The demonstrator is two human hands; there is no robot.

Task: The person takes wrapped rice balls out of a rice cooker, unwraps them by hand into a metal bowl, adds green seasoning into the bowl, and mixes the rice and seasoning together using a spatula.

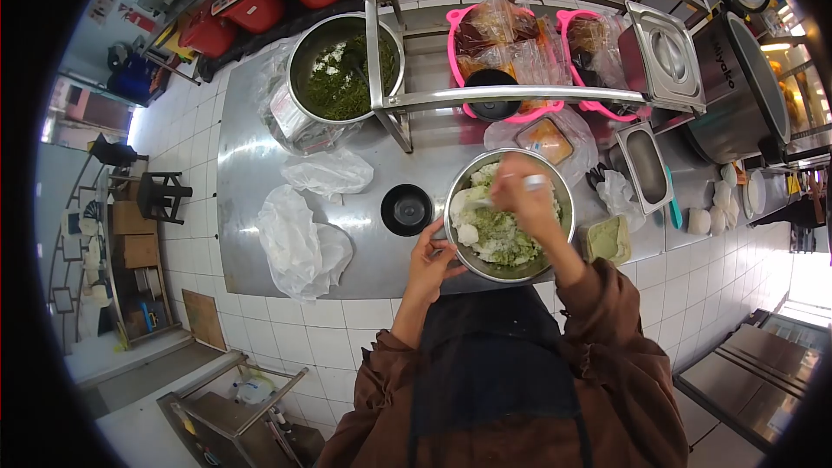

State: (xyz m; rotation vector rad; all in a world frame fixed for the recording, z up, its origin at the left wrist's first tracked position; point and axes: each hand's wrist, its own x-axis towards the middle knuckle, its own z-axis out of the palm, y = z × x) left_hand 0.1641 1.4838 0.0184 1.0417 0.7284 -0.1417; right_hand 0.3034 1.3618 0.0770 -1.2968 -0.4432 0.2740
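Note:
A steel bowl stands at the table's front edge, holding white and green crumbly food. My left hand rests against the bowl's left rim, fingers apart. Over the bowl, my right hand is closed round a utensil with a pale handle; its lower end reaches into the food. A small black bowl sits just left of the steel bowl. Behind the bowl lies a clear container with orange food, on plastic wrap. To the right is a greenish square container.
White plastic bags lie on the left of the steel table. A large pot of green leaves stands behind them. A metal shelf rail crosses the back, near pink baskets. A steel tray and scissors are at the right.

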